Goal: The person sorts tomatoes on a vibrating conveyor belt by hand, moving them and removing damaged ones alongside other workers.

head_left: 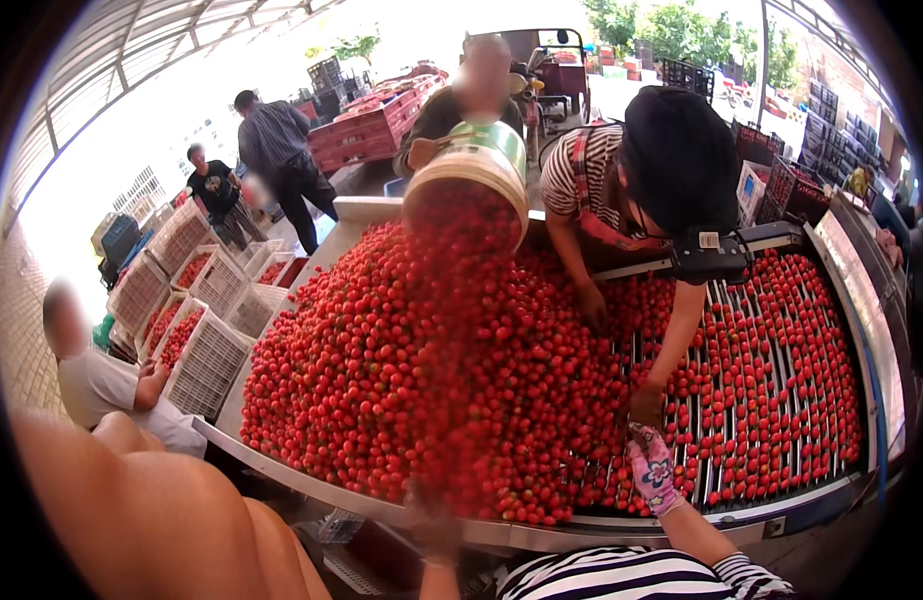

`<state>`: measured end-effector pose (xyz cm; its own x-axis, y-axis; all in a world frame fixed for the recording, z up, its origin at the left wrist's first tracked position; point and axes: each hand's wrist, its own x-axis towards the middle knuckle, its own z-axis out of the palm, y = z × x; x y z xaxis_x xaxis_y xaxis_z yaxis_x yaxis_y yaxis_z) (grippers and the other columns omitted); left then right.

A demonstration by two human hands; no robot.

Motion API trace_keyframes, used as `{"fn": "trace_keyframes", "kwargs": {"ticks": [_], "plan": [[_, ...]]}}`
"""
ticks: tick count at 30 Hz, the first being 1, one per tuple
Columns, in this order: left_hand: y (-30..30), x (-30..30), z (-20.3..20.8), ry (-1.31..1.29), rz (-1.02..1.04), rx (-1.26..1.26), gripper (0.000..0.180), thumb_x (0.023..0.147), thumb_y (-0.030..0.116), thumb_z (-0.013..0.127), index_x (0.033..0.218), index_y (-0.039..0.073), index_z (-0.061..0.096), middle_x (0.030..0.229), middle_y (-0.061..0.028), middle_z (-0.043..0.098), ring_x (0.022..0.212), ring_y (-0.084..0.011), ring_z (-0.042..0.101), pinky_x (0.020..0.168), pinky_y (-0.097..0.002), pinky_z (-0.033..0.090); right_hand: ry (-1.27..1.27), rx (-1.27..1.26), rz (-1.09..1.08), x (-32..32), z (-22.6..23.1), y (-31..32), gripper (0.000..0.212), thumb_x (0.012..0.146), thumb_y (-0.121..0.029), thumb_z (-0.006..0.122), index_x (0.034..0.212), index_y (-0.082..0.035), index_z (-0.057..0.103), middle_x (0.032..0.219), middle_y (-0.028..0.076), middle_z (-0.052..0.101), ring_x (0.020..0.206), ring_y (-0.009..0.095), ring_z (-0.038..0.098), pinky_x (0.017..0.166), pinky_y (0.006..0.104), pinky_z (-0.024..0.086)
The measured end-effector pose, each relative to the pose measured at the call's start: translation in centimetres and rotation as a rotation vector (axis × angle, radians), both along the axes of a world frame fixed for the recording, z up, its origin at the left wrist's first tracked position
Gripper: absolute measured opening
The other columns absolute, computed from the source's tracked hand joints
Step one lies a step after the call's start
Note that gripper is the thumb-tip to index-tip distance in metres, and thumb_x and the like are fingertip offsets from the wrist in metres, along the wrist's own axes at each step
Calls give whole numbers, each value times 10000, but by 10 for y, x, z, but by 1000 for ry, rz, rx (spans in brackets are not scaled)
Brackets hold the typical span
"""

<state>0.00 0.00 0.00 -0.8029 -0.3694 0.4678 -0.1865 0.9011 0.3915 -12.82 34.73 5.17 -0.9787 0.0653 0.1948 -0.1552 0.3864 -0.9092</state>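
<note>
Red fruit (342, 350) likely requires gentle spreading by left hand (434, 528) and right hand (655, 472), whose grip state I cannot tell.

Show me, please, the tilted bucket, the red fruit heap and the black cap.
Tilted bucket (490, 152): head view, on its outer wall.
Red fruit heap (367, 350): head view, left-central part.
Black cap (682, 145): head view, on its crown.

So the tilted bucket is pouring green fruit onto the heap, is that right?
Not quite: the fruit falling from the bucket is red, not green, as the head view shows. The bucket is tilted and pouring onto the heap.
</note>
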Motion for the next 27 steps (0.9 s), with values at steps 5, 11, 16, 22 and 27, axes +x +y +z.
{"fn": "trace_keyframes", "kwargs": {"ticks": [5, 11, 16, 22, 27], "plan": [[23, -29, 27, 213, 78, 567, 431, 873, 147, 577, 1229, -78, 485, 1210, -218, 532, 1076, -340, 560, 924, -400, 458, -38, -335, -2, 0, -64, 13, 308, 874, 12, 520, 1181, 12, 507, 1163, 106, 580, 1087, 186, 561, 935, 301, 446], [13, -21, 2, 182, 130, 591, 418, 909, 158, 545, 1259, -60, 473, 1204, -208, 543, 1113, -305, 543, 948, -375, 439, -133, -85, 30, 2, -37, 0, 345, 897, -26, 509, 1238, 15, 472, 1177, 109, 574, 1103, 170, 546, 941, 274, 433], [10, -28, -10, 208, 114, 448, 380, 898, 93, 555, 1257, -18, 498, 1116, -161, 606, 1013, -254, 594, 882, -345, 467, -97, -260, -2, 0, -45, -3, 331, 892, -43, 526, 1216, 15, 492, 1143, 94, 587, 1014, 160, 577, 867, 275, 468], [-2, -28, -29, 240, 110, 661, 421, 890, 163, 574, 1258, -28, 503, 1212, -192, 556, 1100, -274, 556, 951, -366, 428, -99, -177, 0, -6, -47, -5, 301, 884, -14, 524, 1183, 18, 519, 1131, 103, 588, 947, 157, 602, 797, 258, 496], [-2, -61, -11, 38, -5, 378, 350, 893, 144, 560, 1217, 13, 542, 1135, -166, 604, 1048, -291, 579, 896, -377, 455, 75, -80, 2, -5, -65, 2, 306, 877, -4, 539, 1182, 7, 526, 1168, 102, 559, 1023, 162, 577, 831, 261, 486]]}}
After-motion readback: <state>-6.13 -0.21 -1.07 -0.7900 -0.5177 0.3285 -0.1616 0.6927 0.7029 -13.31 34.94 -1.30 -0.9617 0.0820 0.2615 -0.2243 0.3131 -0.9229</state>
